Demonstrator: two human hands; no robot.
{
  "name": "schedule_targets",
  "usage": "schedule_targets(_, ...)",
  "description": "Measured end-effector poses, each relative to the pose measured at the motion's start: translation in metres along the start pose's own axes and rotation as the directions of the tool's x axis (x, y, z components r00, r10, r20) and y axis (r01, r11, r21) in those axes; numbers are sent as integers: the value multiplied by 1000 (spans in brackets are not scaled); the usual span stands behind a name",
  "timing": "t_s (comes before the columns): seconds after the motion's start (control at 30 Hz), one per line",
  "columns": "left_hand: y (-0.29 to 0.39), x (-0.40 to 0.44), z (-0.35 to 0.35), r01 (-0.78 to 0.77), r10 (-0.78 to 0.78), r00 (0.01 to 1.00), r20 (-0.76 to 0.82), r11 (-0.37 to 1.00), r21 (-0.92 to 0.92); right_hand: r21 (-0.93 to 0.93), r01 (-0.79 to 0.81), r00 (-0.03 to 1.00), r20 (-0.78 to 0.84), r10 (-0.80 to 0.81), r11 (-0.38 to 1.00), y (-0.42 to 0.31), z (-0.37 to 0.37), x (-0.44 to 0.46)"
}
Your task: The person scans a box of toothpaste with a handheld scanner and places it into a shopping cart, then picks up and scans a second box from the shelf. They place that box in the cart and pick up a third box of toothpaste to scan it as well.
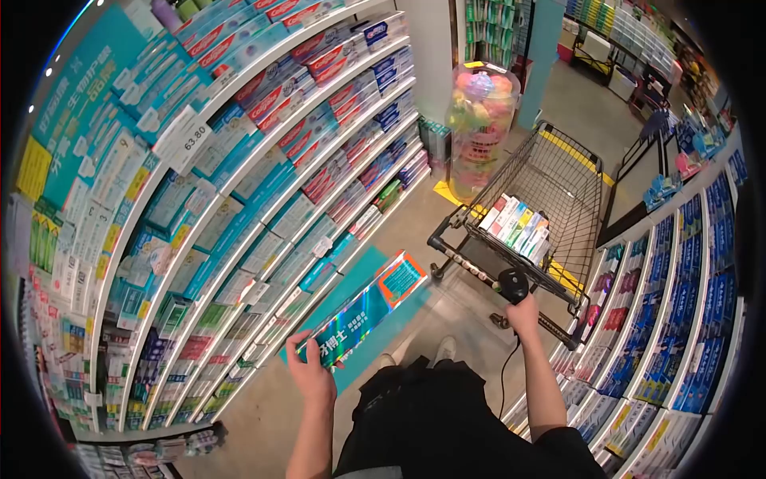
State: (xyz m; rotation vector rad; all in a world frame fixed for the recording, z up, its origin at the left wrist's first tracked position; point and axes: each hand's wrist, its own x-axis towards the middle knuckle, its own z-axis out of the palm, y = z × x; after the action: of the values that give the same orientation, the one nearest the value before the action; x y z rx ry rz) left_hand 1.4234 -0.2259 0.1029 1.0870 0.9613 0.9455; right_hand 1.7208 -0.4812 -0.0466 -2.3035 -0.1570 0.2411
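A long, shiny teal-blue toothpaste box (363, 313) with an orange-framed panel at its far end is in my left hand (313, 369). Fingers and thumb grip its near end, and the box tilts up and away to the right. My right hand (523, 313) is closed around a black rounded handheld device (513, 284), with a thin black cord hanging below. This hand is over the handle bar (477, 273) of a shopping cart (550, 180); whether it also grips the bar I cannot tell. Several toothpaste boxes (515, 226) stand in the cart's near end.
Curved shelves (263, 140) packed with toothpaste boxes rise on the left, with a price sign (185, 140) jutting out. More stocked shelves (678, 311) line the right. A clear bin of colourful balls (482, 112) stands beyond the cart. My shoes (447, 349) are on the grey floor.
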Motion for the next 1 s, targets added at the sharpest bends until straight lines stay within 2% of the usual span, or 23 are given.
schedule_targets(0.03, 0, -1, -6, 23, -23, 1000, -12, 1000, -11, 3, 0, 1000, 7, 0, 1000, -1, 1, 0)
schedule_targets(0.07, 0, 1, -15, 44, -45, 999, -14, 998, -35, -59, 19, 998, -53, -23, 998, -6, 3, -8)
schedule_targets(0.2, -3, 0, -33, 63, -65, 997, -28, 994, -86, -4, 122, 989, -85, -122, 992, -4, 8, -16)
schedule_targets(0.33, -10, -2, -60, 116, -116, 993, 17, 993, -35, -23, 71, 993, -97, -73, 997, -10, 10, -31)
schedule_targets(0.43, -14, -6, -80, 137, -137, 991, 2, 988, -69, -57, 10, 994, -107, -16, 998, -6, 13, -41)
schedule_targets(0.53, -18, -5, -100, 165, -167, 986, 1, 979, -122, -58, 36, 987, -157, -44, 998, 2, 17, -54)
schedule_targets(0.63, -22, -2, -117, 190, -189, 982, 16, 971, -148, -45, 80, 989, -123, -85, 996, -4, 11, -75)
schedule_targets(0.77, -31, -1, -138, 214, -207, 977, 53, 961, -175, -87, 42, 985, -160, -56, 995, 26, 20, -90)
schedule_targets(0.87, -33, 3, -151, 231, -220, 972, 82, 959, -165, -69, 15, 994, -105, -23, 998, 16, 11, -112)
schedule_targets(1.0, -30, 6, -164, 244, -227, 967, 113, 953, -180, -65, 0, 993, -117, -8, 998, 24, 9, -137)
